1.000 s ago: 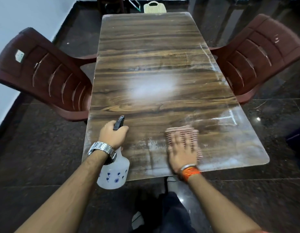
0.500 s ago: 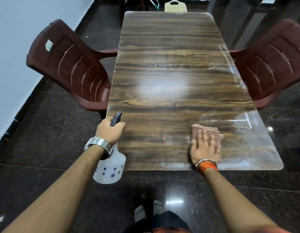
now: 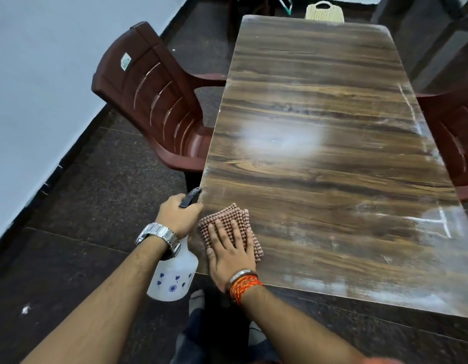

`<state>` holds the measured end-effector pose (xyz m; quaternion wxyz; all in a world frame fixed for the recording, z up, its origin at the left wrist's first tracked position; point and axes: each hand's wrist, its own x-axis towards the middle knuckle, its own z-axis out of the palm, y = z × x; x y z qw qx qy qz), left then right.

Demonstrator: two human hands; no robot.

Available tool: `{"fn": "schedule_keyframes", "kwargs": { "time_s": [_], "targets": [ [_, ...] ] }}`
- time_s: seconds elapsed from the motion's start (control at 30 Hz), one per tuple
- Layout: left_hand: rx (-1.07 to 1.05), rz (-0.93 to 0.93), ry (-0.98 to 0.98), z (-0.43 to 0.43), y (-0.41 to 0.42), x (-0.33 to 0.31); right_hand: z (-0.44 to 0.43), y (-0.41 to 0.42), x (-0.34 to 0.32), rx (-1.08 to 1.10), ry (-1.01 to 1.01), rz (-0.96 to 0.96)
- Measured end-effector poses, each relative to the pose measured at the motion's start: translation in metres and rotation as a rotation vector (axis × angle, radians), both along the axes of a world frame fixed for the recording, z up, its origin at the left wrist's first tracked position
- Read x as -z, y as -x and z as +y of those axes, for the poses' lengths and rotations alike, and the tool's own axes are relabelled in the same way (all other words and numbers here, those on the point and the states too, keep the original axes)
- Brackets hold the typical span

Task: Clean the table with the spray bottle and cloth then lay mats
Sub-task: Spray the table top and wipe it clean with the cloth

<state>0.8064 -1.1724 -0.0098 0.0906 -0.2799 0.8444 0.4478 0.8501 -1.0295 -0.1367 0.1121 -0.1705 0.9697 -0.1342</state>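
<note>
While right hand [image 3: 231,252] presses cloth [image 3: 227,219] flat, left hand [image 3: 179,215] grips spray bottle [image 3: 172,278]; desk [image 3: 332,179] streaky, mats unlaid.

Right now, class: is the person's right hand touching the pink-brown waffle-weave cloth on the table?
Touching. The head view shows the right hand pressed flat on the pink-brown waffle-weave cloth, fingers spread across it.
</note>
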Motion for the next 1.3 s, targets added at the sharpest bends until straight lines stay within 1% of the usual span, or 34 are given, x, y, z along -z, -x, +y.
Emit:
{"fn": "schedule_keyframes", "kwargs": {
  "time_s": [0.1,0.2,0.3,0.43,0.53,0.6,0.67,0.83,0.97,1.1,1.17,1.3],
  "targets": [
    [0.102,-0.046,0.01,-0.014,0.016,0.006,-0.02,0.009,0.003,0.08,0.016,-0.037],
    [0.12,-0.042,-0.003,-0.033,0.033,0.007,-0.033,0.025,-0.001,0.108,0.012,-0.03],
    [0.169,-0.055,-0.001,-0.057,0.053,0.005,-0.059,0.082,-0.004,0.079,-0.009,-0.056],
    [0.201,-0.013,0.063,-0.084,0.074,0.004,-0.089,0.178,-0.007,0.152,-0.032,-0.059],
    [0.23,-0.008,0.061,-0.098,0.082,0.004,-0.096,0.206,-0.008,0.165,-0.046,-0.083],
    [0.229,-0.006,0.056,-0.102,0.085,0.004,-0.095,0.189,-0.01,0.176,-0.066,-0.031],
    [0.217,0.005,0.038,-0.101,0.086,0.003,-0.096,0.151,-0.012,0.165,-0.068,0.007],
    [0.239,0.013,0.03,-0.082,0.078,-0.005,-0.092,0.038,-0.01,0.122,0.008,-0.01],
    [0.26,0.01,0.036,-0.057,0.066,-0.012,-0.078,-0.025,-0.005,0.118,0.003,-0.02],
    [0.262,-0.011,0.044,-0.033,0.046,-0.014,-0.044,-0.043,-0.003,0.077,0.004,-0.02],
    [0.26,-0.015,0.06,-0.022,0.038,-0.013,-0.017,-0.035,-0.002,0.114,0.0,-0.008],
    [0.287,-0.027,0.073,0.005,0.017,-0.013,0.081,-0.016,0.001,0.402,-0.082,0.054]
  ]
}}
